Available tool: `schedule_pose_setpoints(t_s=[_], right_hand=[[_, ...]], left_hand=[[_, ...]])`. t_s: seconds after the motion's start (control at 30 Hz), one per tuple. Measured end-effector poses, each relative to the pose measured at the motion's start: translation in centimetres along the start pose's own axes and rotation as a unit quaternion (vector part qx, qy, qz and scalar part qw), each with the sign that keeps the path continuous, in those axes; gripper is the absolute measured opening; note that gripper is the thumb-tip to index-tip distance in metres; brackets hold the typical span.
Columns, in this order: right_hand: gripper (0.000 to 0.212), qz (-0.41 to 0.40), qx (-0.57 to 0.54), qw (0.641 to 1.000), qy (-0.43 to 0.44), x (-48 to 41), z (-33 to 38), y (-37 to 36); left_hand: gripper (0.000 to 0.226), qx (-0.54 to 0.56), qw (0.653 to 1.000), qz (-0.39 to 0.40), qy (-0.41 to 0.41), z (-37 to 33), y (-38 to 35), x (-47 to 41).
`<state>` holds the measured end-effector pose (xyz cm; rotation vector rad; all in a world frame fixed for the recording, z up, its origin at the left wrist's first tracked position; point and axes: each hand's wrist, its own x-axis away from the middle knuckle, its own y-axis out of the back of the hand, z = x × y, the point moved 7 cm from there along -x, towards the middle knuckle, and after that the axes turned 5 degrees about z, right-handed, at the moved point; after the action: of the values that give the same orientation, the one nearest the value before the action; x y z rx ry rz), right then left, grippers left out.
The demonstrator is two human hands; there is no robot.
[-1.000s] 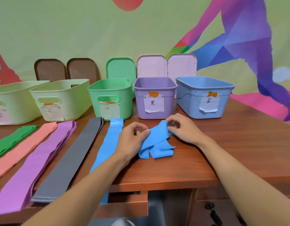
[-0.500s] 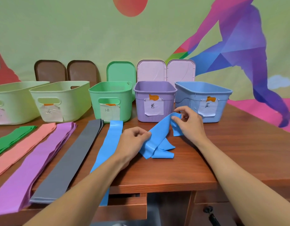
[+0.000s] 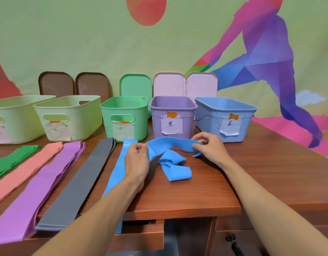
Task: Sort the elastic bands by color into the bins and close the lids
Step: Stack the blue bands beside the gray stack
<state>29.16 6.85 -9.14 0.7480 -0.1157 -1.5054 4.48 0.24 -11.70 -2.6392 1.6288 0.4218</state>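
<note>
Left hand (image 3: pixel 137 160), right hand (image 3: pixel 210 147) fingers (image 3: pixel 203 137) pinch blue band (image 3: pixel 170 145) (partly folded); blue bin (image 3: pixel 207 124) behind.

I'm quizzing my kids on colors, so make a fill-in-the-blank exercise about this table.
The left hand and right hand both pinch the crumpled band, which is ____.
The bin between the green bin and blue bin is ____.
Between the purple bands and the flat blue strip lie bands coloured ____.
Missing words: blue, purple, grey.

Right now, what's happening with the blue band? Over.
Left hand and right hand both pinch the blue band, stretched between them. Its tail lies folded on the table. Blue bin open behind; nothing blocking.
</note>
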Motion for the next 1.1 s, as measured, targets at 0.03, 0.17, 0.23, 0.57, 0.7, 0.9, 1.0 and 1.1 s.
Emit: schedule_pose_setpoints(t_s=[0.03,0.17,0.23,0.57,0.7,0.9,1.0,1.1], right_hand=[[0.022,0.015,-0.007,1.000,0.000,0.0,0.0,-0.2],[0.023,-0.019,0.015,0.999,-0.026,-0.2,-0.7,0.4],[0.018,-0.058,0.035,0.996,-0.052,-0.2,-1.4,1.0],[0.028,-0.121,-0.045,0.989,-0.072,0.0,-1.7,1.5],[0.036,-0.168,-0.170,0.968,-0.081,-0.4,-2.0,2.2],[0.031,-0.233,-0.381,0.884,-0.140,-1.1,-2.0,2.5],[0.020,-0.220,-0.405,0.875,-0.149,-1.7,-0.9,1.9],[0.021,-0.194,-0.392,0.887,-0.147,-2.4,0.8,1.1]], left_hand=[[0.017,-0.001,1.000,-0.010,0.003,0.0,0.2,0.0],[0.017,-0.018,1.000,-0.017,-0.004,-0.5,0.3,0.5],[0.017,-0.028,1.000,-0.007,-0.009,-0.7,0.1,0.6],[0.016,-0.188,0.976,0.090,-0.069,-1.9,-2.5,1.0],[0.019,-0.329,0.936,0.101,-0.072,-2.9,-3.3,0.7],[0.013,-0.275,0.947,0.158,-0.057,-5.8,-2.6,-0.5],[0.015,-0.221,0.959,0.173,-0.044,-7.3,-0.7,-0.3],[0.016,-0.164,0.972,0.167,-0.006,-7.8,2.2,-0.3]])
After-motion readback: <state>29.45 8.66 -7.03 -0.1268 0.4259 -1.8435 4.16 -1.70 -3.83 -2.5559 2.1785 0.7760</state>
